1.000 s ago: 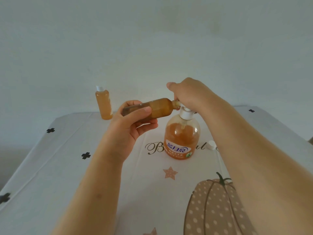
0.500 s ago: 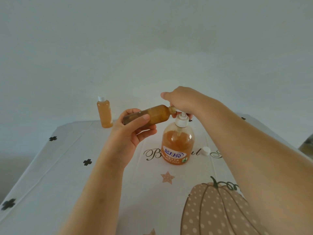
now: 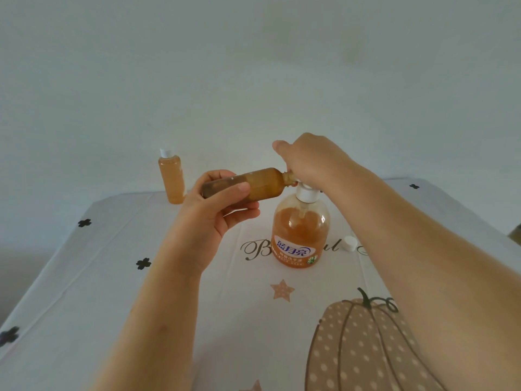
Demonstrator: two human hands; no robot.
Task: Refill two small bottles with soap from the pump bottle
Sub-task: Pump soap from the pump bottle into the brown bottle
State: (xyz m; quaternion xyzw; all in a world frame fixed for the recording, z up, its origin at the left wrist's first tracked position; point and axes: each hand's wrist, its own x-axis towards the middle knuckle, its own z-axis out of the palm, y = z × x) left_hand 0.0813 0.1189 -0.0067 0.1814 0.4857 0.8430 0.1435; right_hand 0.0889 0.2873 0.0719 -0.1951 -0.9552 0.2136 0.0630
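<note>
An orange pump bottle (image 3: pixel 300 235) with a white collar stands mid-table. My right hand (image 3: pixel 310 162) covers its pump head from above, fingers curled over it; the nozzle is hidden. My left hand (image 3: pixel 217 204) grips a small uncapped bottle (image 3: pixel 253 183) of amber soap, held almost level with its neck against the pump under my right hand. A second small bottle (image 3: pixel 171 179), capped in white and filled with orange soap, stands upright at the table's far left edge.
A loose white cap (image 3: pixel 349 244) lies on the tablecloth (image 3: pixel 112 277) right of the pump bottle. The cloth has black clover marks, a star and a dotted pumpkin print. A pale wall rises behind the table's far edge.
The camera view has shifted a little. Both hands stay in place, the small bottle still held to the pump; the pump head sits about as low as half a second ago.
</note>
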